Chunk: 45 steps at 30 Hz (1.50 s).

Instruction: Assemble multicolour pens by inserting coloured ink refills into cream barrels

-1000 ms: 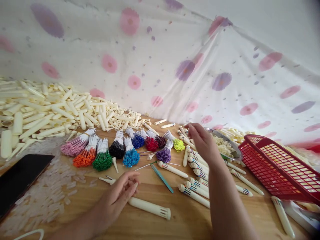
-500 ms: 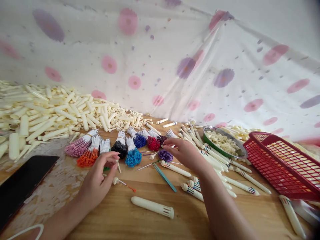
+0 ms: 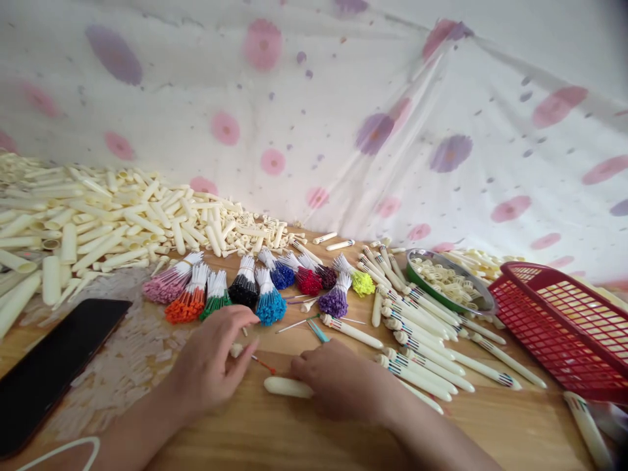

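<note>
My left hand (image 3: 209, 366) hovers low over the wooden table (image 3: 304, 438), its fingers pinched on the white end of a thin orange-tipped refill (image 3: 260, 360). To its right, my right hand (image 3: 338, 383) lies curled over a cream pen barrel (image 3: 284, 387), whose rounded end sticks out to the left. Just beyond both hands stand bundles of coloured refills: orange (image 3: 184, 307), green (image 3: 216, 301), black (image 3: 244, 291), blue (image 3: 271, 307) and purple (image 3: 334, 303). A teal stick (image 3: 318, 330) lies between the bundles and my right hand.
A heap of cream barrels (image 3: 98, 222) fills the back left. Several assembled pens (image 3: 422, 340) lie in a row on the right, before a green bowl of cream rings (image 3: 449, 281) and a red basket (image 3: 564, 320). A black phone (image 3: 53, 366) and clear small pieces (image 3: 132, 366) are at left.
My right hand came back from the purple bundle and settled on the cream barrel. My left hand dropped from the green bundle onto the orange-tipped refill.
</note>
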Available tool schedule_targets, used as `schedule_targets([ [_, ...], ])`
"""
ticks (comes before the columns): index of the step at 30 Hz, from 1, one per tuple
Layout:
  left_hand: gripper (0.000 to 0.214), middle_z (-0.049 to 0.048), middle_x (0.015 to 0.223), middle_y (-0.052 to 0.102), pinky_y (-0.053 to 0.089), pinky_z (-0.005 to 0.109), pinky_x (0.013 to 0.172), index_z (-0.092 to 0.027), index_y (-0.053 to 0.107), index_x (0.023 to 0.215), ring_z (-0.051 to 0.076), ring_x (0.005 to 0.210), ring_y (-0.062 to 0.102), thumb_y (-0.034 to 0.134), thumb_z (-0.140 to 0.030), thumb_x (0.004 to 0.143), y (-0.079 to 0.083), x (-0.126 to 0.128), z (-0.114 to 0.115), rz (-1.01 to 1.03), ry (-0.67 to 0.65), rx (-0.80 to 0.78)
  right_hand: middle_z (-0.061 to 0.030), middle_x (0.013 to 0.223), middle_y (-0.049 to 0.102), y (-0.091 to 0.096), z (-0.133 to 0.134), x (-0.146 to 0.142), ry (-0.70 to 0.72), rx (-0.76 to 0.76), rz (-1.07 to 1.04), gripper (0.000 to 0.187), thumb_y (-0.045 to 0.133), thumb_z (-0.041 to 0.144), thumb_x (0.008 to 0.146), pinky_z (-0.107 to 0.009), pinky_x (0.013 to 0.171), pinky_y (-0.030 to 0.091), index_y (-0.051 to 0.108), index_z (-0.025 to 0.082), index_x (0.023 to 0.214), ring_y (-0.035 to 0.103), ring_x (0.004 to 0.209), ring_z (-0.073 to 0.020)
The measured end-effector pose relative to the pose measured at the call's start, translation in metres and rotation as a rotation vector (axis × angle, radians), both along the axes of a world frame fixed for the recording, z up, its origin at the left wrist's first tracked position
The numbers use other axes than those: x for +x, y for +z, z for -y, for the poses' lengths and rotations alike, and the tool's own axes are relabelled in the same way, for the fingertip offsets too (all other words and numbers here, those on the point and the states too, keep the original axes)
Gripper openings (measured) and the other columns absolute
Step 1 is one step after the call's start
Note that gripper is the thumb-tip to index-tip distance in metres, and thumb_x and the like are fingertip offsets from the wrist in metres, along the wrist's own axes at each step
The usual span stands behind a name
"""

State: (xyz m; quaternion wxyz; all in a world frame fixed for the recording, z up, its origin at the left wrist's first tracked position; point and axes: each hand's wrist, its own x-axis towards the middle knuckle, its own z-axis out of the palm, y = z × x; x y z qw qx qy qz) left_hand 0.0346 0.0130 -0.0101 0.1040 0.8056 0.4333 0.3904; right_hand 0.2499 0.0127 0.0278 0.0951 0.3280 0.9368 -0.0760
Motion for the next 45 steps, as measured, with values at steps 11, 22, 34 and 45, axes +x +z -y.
schedule_targets([
  [11, 0.030, 0.0087, 0.106, 0.070, 0.050, 0.034, 0.076, -0.022, 0.054, 0.116, 0.025, 0.092, 0.066, 0.038, -0.026, 0.091, 0.014, 0.004, 0.009, -0.065, -0.072, -0.395, -0.0047, 0.102, 0.060, 0.016, -0.026, -0.003, -0.081, -0.199, -0.582, 0.031, 0.058, 0.017, 0.084, -0.027, 0.077, 0.045, 0.057, 0.024, 0.114, 0.057, 0.087, -0.0155],
  [22, 0.035, 0.0010, 0.095, 0.069, 0.049, 0.025, 0.073, -0.027, 0.059, 0.113, 0.020, 0.090, 0.063, 0.063, -0.036, 0.079, 0.019, -0.026, 0.013, 0.397, -0.130, -0.789, 0.0030, 0.070, 0.057, 0.024, -0.031, -0.060, -0.118, -0.504, -0.890, 0.017, 0.062, 0.032, 0.082, -0.019, 0.055, 0.041, 0.058, 0.017, 0.089, 0.052, 0.060, -0.0088],
  [34, 0.050, -0.0080, 0.043, 0.030, 0.027, 0.013, 0.029, -0.016, 0.041, 0.052, 0.003, 0.031, 0.020, 0.030, -0.040, 0.094, 0.031, -0.062, 0.004, 1.677, -0.161, -0.924, -0.0062, 0.099, 0.066, -0.016, -0.086, -0.175, -0.050, 0.336, -0.485, 0.023, 0.050, 0.031, 0.089, -0.029, 0.072, 0.048, 0.054, 0.017, 0.107, 0.062, 0.088, -0.0199],
  [45, 0.026, -0.0001, 0.065, 0.057, 0.027, 0.014, 0.027, -0.014, 0.058, 0.077, 0.010, 0.047, 0.053, 0.035, -0.018, 0.088, 0.041, -0.088, -0.027, 1.539, 0.524, -0.578, -0.0085, 0.085, 0.066, -0.026, -0.096, -0.192, -0.006, 0.436, -0.433, 0.015, 0.043, 0.012, 0.087, -0.030, 0.072, 0.048, 0.052, 0.012, 0.100, 0.062, 0.077, -0.0203],
])
